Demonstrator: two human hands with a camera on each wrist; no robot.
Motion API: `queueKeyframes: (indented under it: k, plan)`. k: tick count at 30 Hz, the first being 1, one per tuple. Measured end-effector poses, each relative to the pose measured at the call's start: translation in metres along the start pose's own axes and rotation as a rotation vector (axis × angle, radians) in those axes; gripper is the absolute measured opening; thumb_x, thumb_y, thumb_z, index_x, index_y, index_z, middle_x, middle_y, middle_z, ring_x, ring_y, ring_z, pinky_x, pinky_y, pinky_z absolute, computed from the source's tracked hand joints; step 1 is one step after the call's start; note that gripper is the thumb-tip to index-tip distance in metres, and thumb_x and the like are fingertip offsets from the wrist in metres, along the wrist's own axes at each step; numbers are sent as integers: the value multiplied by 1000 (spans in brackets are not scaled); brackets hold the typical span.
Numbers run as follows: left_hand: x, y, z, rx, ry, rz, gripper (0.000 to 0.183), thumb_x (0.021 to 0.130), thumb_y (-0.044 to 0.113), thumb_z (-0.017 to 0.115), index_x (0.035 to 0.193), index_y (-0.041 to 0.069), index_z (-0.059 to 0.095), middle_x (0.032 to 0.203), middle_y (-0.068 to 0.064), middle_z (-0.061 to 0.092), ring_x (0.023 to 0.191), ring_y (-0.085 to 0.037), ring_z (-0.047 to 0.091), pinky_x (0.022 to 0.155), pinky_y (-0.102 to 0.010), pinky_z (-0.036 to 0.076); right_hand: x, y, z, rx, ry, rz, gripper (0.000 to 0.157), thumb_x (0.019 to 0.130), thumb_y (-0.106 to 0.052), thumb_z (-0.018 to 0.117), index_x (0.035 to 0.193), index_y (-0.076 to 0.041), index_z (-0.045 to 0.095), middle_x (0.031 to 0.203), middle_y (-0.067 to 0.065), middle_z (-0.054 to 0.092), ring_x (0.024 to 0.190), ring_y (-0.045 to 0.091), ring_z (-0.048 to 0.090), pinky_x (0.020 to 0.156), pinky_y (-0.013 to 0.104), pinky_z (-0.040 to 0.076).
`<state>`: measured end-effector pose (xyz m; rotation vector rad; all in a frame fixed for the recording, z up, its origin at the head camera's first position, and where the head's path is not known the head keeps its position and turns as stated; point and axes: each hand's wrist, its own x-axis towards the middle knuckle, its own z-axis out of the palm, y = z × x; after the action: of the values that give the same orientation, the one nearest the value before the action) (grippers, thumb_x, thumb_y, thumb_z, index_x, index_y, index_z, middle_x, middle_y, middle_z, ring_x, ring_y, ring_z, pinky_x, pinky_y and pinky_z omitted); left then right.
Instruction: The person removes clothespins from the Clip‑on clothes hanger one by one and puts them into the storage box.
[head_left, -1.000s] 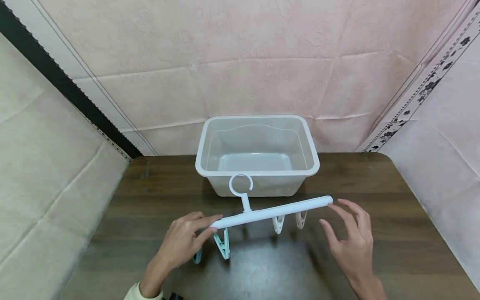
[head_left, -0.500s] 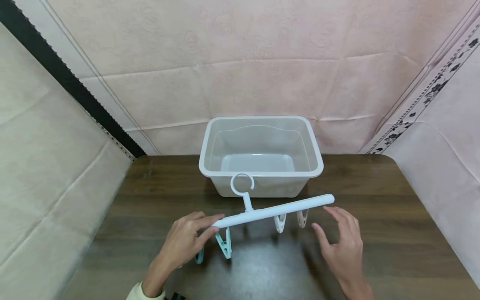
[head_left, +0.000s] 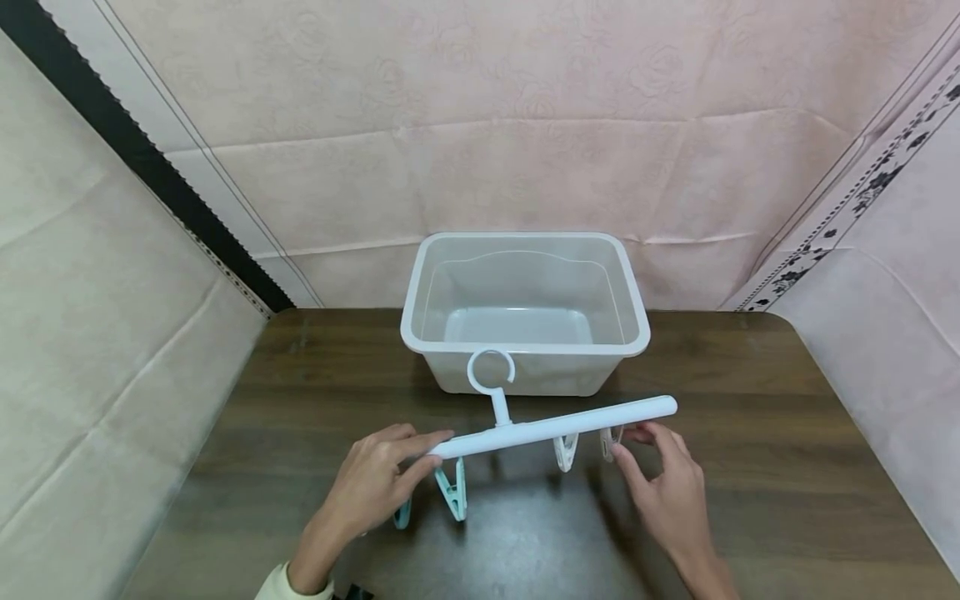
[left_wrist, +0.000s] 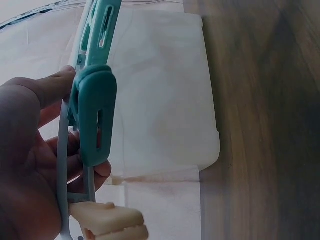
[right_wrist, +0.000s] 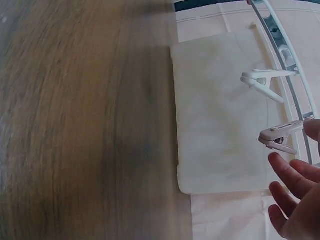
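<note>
Holds a white plastic clip hanger [head_left: 555, 428] by its left end in the left hand [head_left: 382, 471], pinched between thumb and fingers. Held in front of an upright pale grey plastic tub [head_left: 555, 375], apparently raised off the wood-grain surface [head_left: 765, 458]. Overlaps the tub's front wall with the hook [head_left: 500, 408] in the head view; cannot tell about contact there.

Runs lengthwise from left to right between the hands, slanting up toward the right end in the head view; cannot tell height from depth in that slant.

Reaches from the right, near side with the right hand [head_left: 663, 496], with thumb and fingers loosely parted about the pale pink clip [right_wrist: 277, 133], outermost at that end and hanging down toward the surface. Shows the thumb by the clip's upper end and the fingertips just below, with a gap visible in the right wrist view; cannot confirm a touch by the thumb. Far nearer this clip with the right hand than with the left.

Carries also a white clip [right_wrist: 270, 73] just inward, plus two teal clips [left_wrist: 92, 100] and a beige clip [left_wrist: 107, 220] near the left hand.
</note>
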<state>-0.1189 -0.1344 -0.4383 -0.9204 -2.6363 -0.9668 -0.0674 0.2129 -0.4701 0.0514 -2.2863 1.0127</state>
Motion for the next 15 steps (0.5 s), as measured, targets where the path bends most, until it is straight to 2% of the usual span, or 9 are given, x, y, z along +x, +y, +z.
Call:
queueKeyframes:
  k: [5, 15]
  plan:
    - [0, 1, 1, -13, -1, 0, 34, 88, 16, 79, 121, 20, 75, 73, 16, 47, 56, 0, 36, 47, -21, 35, 2, -3, 0, 33, -46, 115, 33, 81, -3, 83, 109, 0, 67, 95, 5, 71, 98, 27, 67, 87, 9, 37]
    - [1, 2, 2, -25, -1, -7, 34, 88, 16, 79, 121, 21, 75, 75, 15, 50, 57, 0, 38, 47, -21, 36, 2, -4, 2, 76, -95, 237, 27, 87, -10, 80, 111, -2, 68, 96, 5, 72, 102, 25, 66, 88, 11, 38]
